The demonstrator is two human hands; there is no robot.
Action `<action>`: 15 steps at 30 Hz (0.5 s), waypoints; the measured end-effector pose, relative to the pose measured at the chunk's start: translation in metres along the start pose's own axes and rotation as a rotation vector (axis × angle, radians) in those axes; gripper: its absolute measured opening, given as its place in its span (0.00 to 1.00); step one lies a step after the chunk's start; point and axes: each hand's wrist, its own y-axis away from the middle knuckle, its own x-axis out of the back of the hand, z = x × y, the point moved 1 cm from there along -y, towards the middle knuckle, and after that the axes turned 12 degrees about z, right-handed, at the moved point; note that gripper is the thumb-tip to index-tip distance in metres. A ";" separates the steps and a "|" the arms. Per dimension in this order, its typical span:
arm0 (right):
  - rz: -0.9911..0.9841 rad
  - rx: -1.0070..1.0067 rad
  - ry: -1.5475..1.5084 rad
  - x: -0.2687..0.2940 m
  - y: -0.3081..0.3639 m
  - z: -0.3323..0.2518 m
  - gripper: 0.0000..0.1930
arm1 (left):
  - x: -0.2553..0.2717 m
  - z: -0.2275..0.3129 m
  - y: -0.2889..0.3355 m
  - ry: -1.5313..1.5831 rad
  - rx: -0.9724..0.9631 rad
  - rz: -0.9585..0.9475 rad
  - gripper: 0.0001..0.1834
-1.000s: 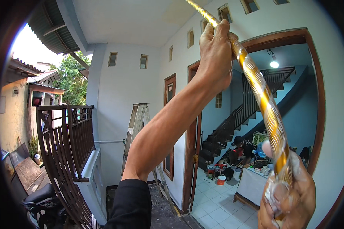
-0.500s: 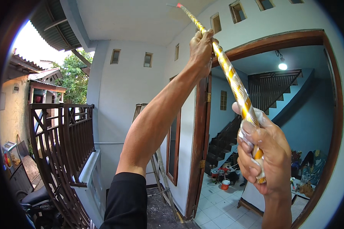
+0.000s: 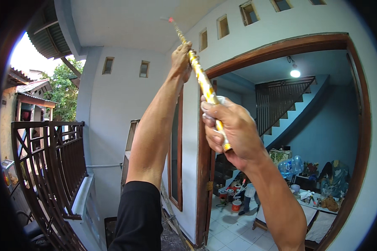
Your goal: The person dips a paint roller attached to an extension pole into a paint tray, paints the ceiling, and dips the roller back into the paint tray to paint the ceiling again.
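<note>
Diagonally, the yellow-and-white pole climbs away from me, held in the air in front of my face, its low end toward me and to the right, its far end up and to the left. What matters most is that slant: the long axis runs through both my fists, and its red tip shows against the ceiling, with a slim pale bit jutting past it to the left. Whether that tip touches the ceiling I cannot tell.

My left hand is clamped round the upper stretch, at the end of a nearly straight arm, so it is the nearer one to the tip. My right hand grips the bottom, with just a short stub poking out below the fist. The two stand apart, with bare pole between them.

As for its looks, the pole is shiny, banded in gold and white, and seems thinner toward the far end; blur hides the finer pattern. White smears coat my right fingers.

Further out, the pole crosses in front of the top left corner of the wooden door frame. To my left are a ladder and a dark railing; through the doorway a lit bulb hangs near the staircase.
</note>
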 end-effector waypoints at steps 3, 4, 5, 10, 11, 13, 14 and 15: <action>-0.017 0.023 0.017 0.005 -0.005 -0.002 0.10 | -0.001 -0.004 -0.005 0.009 0.002 -0.005 0.15; -0.015 0.028 0.009 0.008 0.000 -0.005 0.11 | -0.004 -0.004 -0.003 0.011 0.001 -0.012 0.15; -0.001 0.020 0.011 0.010 0.005 -0.008 0.12 | -0.010 -0.004 0.001 0.014 0.000 -0.026 0.15; 0.003 0.061 -0.008 0.030 0.059 -0.047 0.15 | -0.067 0.000 0.036 -0.008 -0.002 -0.057 0.11; 0.044 0.065 -0.016 0.033 0.072 -0.056 0.19 | -0.082 0.001 0.047 -0.017 -0.029 -0.056 0.10; 0.054 0.068 -0.028 0.039 0.098 -0.074 0.23 | -0.113 0.006 0.069 -0.006 -0.045 -0.053 0.10; 0.084 0.072 -0.030 0.042 0.112 -0.082 0.27 | -0.128 0.009 0.079 -0.019 -0.033 -0.041 0.10; 0.085 0.067 -0.035 0.045 0.126 -0.091 0.27 | -0.142 0.011 0.091 -0.035 -0.043 -0.031 0.09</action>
